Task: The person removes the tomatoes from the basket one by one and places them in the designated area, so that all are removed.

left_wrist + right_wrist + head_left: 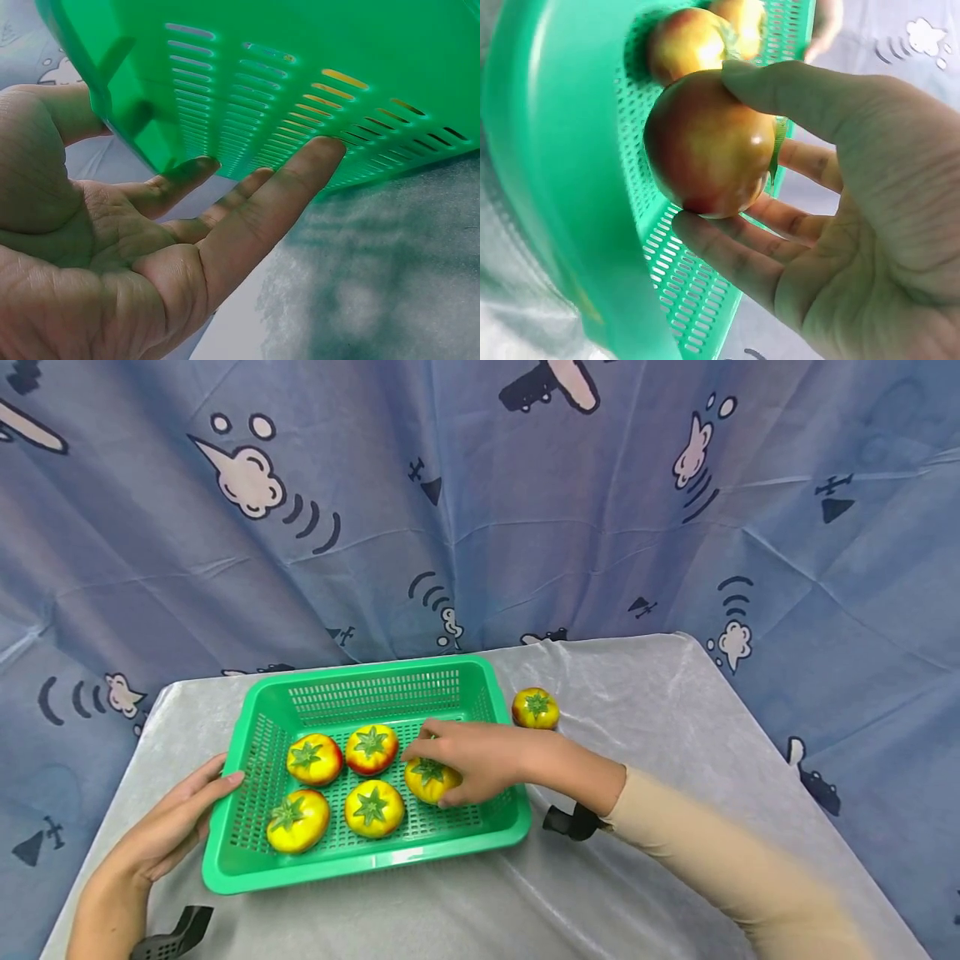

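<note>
A green plastic basket (367, 862) with slotted walls holds several yellow-red tomatoes with green star-shaped leaf tops. My left hand (176, 814) grips the basket's left side, thumb over the rim and fingers against the outer wall; the left wrist view shows those fingers (262, 217) under the slots. Inside the basket's right half, my right hand (480, 760) holds a tomato (426, 781) between thumb and fingers. Seen from the right wrist, that tomato (709, 146) has its leaf top turned toward the palm. Left of it lie the other tomatoes (373, 808) in two loose rows.
One more tomato (536, 708) lies on the grey cloth-covered table (637, 710), just outside the basket's right wall and behind my right forearm. A blue patterned curtain (480, 510) hangs along the table's back edge. Black camera mounts (573, 821) sit at both wrists.
</note>
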Demonstrator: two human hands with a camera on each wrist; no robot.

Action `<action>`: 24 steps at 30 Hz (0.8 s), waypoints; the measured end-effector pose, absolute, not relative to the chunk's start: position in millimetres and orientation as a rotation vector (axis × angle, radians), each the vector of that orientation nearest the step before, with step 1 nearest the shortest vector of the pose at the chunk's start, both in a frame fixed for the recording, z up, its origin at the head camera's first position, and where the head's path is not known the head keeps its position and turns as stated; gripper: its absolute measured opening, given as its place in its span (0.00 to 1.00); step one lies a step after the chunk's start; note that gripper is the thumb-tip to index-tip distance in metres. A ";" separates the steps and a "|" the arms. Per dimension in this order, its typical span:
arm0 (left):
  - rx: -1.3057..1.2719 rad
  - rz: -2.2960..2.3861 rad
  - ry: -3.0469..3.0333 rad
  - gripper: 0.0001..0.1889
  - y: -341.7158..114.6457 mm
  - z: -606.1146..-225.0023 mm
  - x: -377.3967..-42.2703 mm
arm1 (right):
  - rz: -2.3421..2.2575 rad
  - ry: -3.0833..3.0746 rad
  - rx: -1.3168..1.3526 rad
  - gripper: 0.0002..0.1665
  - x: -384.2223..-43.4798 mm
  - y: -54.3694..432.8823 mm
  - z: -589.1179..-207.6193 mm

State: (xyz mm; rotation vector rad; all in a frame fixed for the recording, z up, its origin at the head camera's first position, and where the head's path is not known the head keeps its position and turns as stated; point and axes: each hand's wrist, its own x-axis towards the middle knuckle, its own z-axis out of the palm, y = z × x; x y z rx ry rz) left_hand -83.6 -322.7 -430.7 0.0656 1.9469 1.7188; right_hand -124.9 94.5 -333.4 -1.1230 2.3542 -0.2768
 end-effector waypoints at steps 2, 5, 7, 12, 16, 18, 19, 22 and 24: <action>0.071 1.725 1.943 0.39 -323.3 -431.0 -83.4 | -0.339 2.361 -1.121 0.39 -124.6 98.0 -334.1; 0.079 1.739 1.929 0.38 -323.8 -431.8 -82.8 | -0.404 2.370 -1.132 0.38 -124.2 102.9 -335.2; 0.079 1.746 1.921 0.38 -324.1 -432.2 -82.5 | -0.430 2.381 -1.147 0.37 -124.4 105.8 -335.8; 0.075 1.738 1.932 0.38 -324.9 -432.1 -82.4 | -0.496 2.423 -1.148 0.38 -124.7 113.9 -334.5; 0.086 1.728 1.941 0.38 -325.6 -431.3 -82.7 | -0.571 2.466 -1.147 0.39 -124.3 121.9 -332.6; 0.097 1.728 1.937 0.38 -325.9 -431.0 -82.7 | -0.606 2.494 -1.159 0.39 -123.7 126.3 -331.9; 0.103 1.731 1.934 0.38 -325.9 -430.8 -82.7 | -0.622 2.506 -1.168 0.39 -123.4 128.6 -331.5; 0.110 1.737 1.925 0.38 -325.7 -430.3 -82.6 | -0.662 2.535 -1.183 0.39 -121.5 136.0 -330.2; 0.106 1.741 1.916 0.38 -325.3 -429.9 -82.8 | -0.695 2.544 -1.181 0.38 -119.9 140.7 -329.1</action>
